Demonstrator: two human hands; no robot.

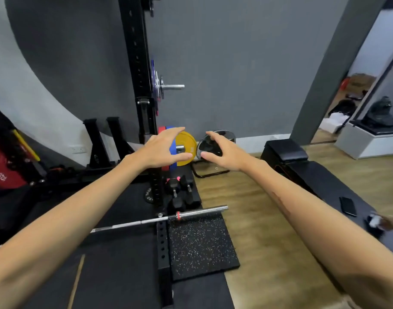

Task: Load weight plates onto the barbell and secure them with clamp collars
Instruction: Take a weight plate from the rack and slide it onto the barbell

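A yellow weight plate stands upright on a low storage peg of the black rack, with a blue plate and a red plate behind it. My left hand is spread open in front of the yellow plate's left side, holding nothing. My right hand is open to the right of the plate, in front of a shiny dark disc. The barbell lies low across the floor, its bare chrome sleeve pointing right with a red ring at the collar.
The black rack upright rises centre, carrying blue and white plates on a higher peg. Dumbbells sit behind the barbell, a speckled rubber mat under its sleeve. A black bench with a phone is right.
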